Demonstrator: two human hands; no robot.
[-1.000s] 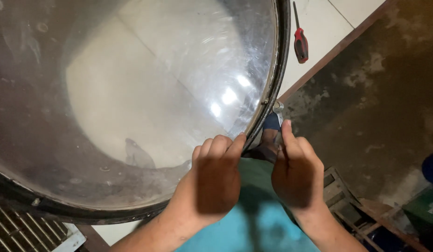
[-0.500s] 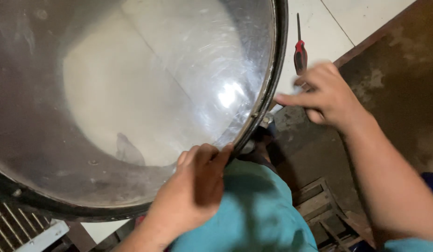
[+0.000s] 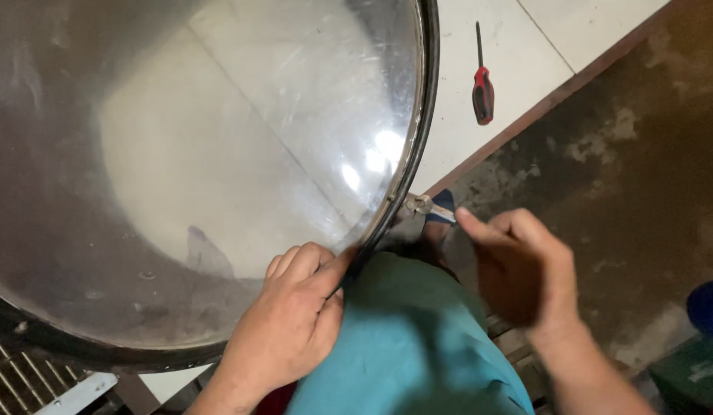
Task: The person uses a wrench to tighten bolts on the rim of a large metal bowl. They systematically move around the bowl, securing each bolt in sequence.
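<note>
Round clear panel (image 3: 203,154) w/ black rim, over white tile floor (image 3: 518,69).

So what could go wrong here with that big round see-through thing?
The left hand alone pinches the black rim of the big clear dome, so it might slip and drop. The right hand reaches toward small metal pliers at the rim; fingers could get nipped there.

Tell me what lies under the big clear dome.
Through the clear dome show pale floor tiles, blurred by scratches and glare. The left hand grips its black rim. What lies beneath the darker edges and under the rim cannot be seen.
</note>
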